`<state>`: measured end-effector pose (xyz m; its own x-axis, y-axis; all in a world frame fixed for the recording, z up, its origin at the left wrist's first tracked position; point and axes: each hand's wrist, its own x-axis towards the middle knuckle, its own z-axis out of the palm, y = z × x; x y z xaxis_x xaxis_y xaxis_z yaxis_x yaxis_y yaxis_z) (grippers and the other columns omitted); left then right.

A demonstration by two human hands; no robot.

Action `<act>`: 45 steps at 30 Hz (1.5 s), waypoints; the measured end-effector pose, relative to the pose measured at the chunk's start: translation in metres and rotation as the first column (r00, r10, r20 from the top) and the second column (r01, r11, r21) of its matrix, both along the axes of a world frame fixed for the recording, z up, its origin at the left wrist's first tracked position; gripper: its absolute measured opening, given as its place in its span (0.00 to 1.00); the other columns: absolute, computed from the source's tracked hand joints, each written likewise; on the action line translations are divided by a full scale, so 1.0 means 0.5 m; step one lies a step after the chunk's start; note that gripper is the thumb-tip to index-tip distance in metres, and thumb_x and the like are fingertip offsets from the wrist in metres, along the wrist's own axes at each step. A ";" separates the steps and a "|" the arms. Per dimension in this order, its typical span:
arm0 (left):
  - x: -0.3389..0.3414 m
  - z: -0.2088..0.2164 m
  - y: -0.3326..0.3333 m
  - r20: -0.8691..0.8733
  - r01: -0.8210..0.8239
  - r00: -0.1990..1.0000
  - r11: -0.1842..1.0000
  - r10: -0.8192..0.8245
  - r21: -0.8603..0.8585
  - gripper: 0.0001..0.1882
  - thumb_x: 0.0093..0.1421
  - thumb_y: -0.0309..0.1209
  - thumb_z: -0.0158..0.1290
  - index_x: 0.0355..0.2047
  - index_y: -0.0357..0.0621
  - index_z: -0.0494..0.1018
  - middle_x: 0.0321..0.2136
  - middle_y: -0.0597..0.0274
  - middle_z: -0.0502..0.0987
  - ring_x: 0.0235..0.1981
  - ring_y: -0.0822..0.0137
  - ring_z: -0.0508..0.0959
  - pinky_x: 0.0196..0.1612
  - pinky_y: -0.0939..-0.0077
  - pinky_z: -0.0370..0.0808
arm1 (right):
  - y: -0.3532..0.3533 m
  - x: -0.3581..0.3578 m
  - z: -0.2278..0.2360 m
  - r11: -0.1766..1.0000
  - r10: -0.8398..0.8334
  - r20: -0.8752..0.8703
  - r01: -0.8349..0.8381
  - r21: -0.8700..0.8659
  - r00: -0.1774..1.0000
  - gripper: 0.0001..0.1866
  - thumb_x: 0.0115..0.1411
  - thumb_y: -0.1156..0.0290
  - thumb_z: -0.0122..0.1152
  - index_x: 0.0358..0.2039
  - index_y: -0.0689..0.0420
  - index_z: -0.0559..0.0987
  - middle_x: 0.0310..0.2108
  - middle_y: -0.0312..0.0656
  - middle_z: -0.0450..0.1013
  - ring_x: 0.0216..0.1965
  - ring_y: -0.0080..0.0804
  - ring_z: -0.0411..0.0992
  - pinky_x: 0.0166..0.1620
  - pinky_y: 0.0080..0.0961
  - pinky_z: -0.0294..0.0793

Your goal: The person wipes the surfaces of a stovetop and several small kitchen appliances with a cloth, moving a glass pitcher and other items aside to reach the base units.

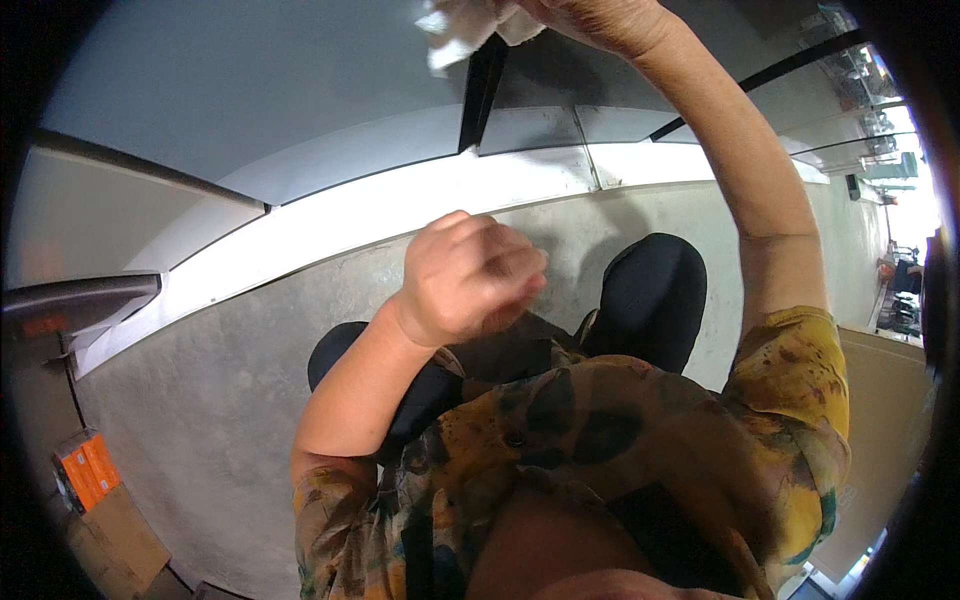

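Note:
My right hand (600, 18) reaches up to the top edge of the view, its fingers partly cut off. It is closed on a crumpled white cloth (462, 28), which lies against the large grey glossy panels (270, 90) near a black vertical strip (482, 90). My left hand (472, 278) is held in front of my body above the floor, curled into a fist and slightly blurred. Nothing shows in it, and it touches no panel.
A white base strip (370, 180) runs below the panels, along the grey concrete floor (220, 400). An orange box (86, 470) and a cardboard box (125, 540) stand at the lower left. A tan board (880, 440) is at the right. My bent knees (650, 300) are below the panels.

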<state>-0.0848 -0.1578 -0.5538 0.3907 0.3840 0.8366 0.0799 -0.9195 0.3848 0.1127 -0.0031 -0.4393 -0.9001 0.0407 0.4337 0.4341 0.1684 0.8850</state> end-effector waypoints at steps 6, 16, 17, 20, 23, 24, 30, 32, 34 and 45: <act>0.028 0.005 -0.035 -0.118 0.159 0.979 0.986 -0.164 -0.045 0.14 0.40 0.26 0.65 0.30 0.46 0.76 0.25 0.66 0.72 0.22 0.66 0.72 0.23 0.74 0.66 | -0.023 0.045 -0.286 0.213 -0.356 -0.370 -0.311 -0.926 0.858 0.25 0.60 0.48 0.60 0.53 0.46 0.75 0.50 0.39 0.74 0.51 0.36 0.72 0.55 0.31 0.72; 0.056 -0.013 -0.011 -0.203 0.114 0.970 0.987 -0.135 -0.112 0.06 0.47 0.25 0.59 0.27 0.42 0.75 0.23 0.62 0.75 0.20 0.64 0.73 0.24 0.72 0.66 | -0.063 0.046 -0.476 0.585 -0.073 -0.138 -0.070 -0.808 0.988 0.10 0.55 0.76 0.52 0.34 0.69 0.72 0.28 0.50 0.71 0.29 0.41 0.73 0.34 0.31 0.75; 0.061 -0.018 -0.010 -0.185 0.115 0.973 0.987 -0.134 -0.114 0.06 0.48 0.25 0.59 0.27 0.42 0.75 0.23 0.62 0.76 0.20 0.64 0.73 0.24 0.73 0.67 | -0.073 0.057 -0.424 0.625 -0.107 -0.122 -0.029 -0.780 0.987 0.11 0.55 0.74 0.53 0.36 0.68 0.73 0.30 0.50 0.72 0.31 0.41 0.74 0.36 0.33 0.75; 0.085 -0.032 0.002 -0.183 0.116 0.973 0.986 -0.137 -0.124 0.04 0.50 0.25 0.58 0.27 0.42 0.75 0.22 0.61 0.76 0.20 0.63 0.74 0.24 0.73 0.68 | -0.073 0.142 -0.341 0.448 -0.204 -0.483 -0.358 -0.819 0.852 0.17 0.54 0.62 0.60 0.44 0.51 0.79 0.43 0.44 0.78 0.41 0.38 0.78 0.45 0.33 0.77; 0.089 -0.045 0.001 -0.233 0.029 0.970 0.986 -0.068 -0.164 0.02 0.51 0.24 0.58 0.26 0.42 0.75 0.22 0.61 0.76 0.20 0.63 0.75 0.25 0.73 0.70 | -0.059 0.228 -0.194 0.341 -0.303 -0.740 -0.657 -0.672 0.600 0.21 0.52 0.54 0.64 0.46 0.47 0.78 0.45 0.41 0.75 0.46 0.36 0.74 0.52 0.35 0.72; 0.090 -0.048 -0.003 -0.253 -0.001 0.967 0.986 -0.041 -0.164 0.02 0.50 0.23 0.58 0.26 0.42 0.75 0.22 0.61 0.76 0.21 0.62 0.75 0.25 0.72 0.70 | -0.053 0.256 -0.130 0.727 -0.079 -0.703 -0.442 -0.526 0.707 0.20 0.50 0.58 0.64 0.44 0.50 0.77 0.45 0.42 0.73 0.48 0.39 0.71 0.52 0.37 0.68; 0.153 -0.068 0.004 -0.313 0.094 0.937 0.976 -0.154 -0.198 0.04 0.49 0.21 0.57 0.26 0.41 0.75 0.22 0.60 0.76 0.22 0.61 0.76 0.27 0.70 0.71 | -0.098 0.540 -0.018 0.994 0.029 -0.938 0.091 0.063 0.344 0.25 0.47 0.71 0.64 0.45 0.67 0.70 0.44 0.58 0.66 0.45 0.59 0.65 0.50 0.44 0.66; 0.161 -0.072 0.000 -0.344 0.096 0.925 0.977 -0.159 -0.192 0.04 0.49 0.21 0.56 0.26 0.41 0.75 0.23 0.60 0.76 0.23 0.61 0.77 0.27 0.70 0.72 | -0.066 0.644 -0.143 0.986 -0.141 -0.990 0.093 -0.138 0.021 0.26 0.46 0.71 0.65 0.46 0.67 0.71 0.43 0.58 0.67 0.45 0.58 0.66 0.50 0.44 0.67; 0.145 -0.074 -0.012 -0.396 0.016 0.913 0.981 -0.093 -0.194 0.04 0.49 0.20 0.56 0.26 0.41 0.75 0.23 0.60 0.76 0.23 0.60 0.77 0.27 0.70 0.72 | -0.047 0.568 -0.254 0.953 0.093 -0.958 -0.254 0.164 -0.272 0.26 0.44 0.72 0.66 0.46 0.65 0.73 0.43 0.56 0.69 0.46 0.57 0.68 0.51 0.42 0.68; 0.189 -0.107 0.011 -0.509 -0.014 0.851 0.964 -0.129 -0.267 0.03 0.50 0.21 0.56 0.27 0.42 0.75 0.24 0.60 0.77 0.25 0.59 0.78 0.30 0.69 0.74 | -0.229 0.621 -0.583 0.707 -0.707 -0.435 -0.527 -0.472 -0.558 0.26 0.55 0.62 0.66 0.52 0.58 0.71 0.48 0.52 0.73 0.54 0.47 0.70 0.55 0.38 0.69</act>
